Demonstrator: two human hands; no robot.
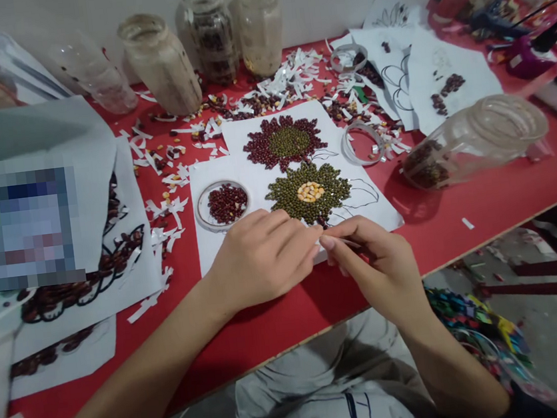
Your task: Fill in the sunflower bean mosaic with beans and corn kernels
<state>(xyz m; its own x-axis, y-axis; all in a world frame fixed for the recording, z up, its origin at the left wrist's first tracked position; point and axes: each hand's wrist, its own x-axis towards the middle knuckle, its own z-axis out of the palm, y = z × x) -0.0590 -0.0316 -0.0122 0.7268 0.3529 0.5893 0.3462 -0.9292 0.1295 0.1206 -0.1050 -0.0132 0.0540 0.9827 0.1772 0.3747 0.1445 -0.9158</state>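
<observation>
My left hand (264, 257) and my right hand (379, 258) meet at the fingertips over the front edge of a white paper sheet (213, 256). Both are pinched closed; whatever lies between the fingers is too small to make out. Just beyond them on the sheet is a flower of green beans (282, 198) with a yellow corn-kernel centre (311, 192). Behind it sits a dark red bean flower (256, 148) with a green middle. A round shallow lid (203, 221) holding red beans (227, 203) rests left of the flowers. Drawn leaf outlines show on the right.
Several glass jars (162, 68) stand along the wall, and another jar (491, 134) lies tipped at right. Paper shreds (303, 75) and loose beans litter the red table (282, 329). A tape ring (362, 144) rests by the sheet. Bean-covered drawings (139, 265) lie at left.
</observation>
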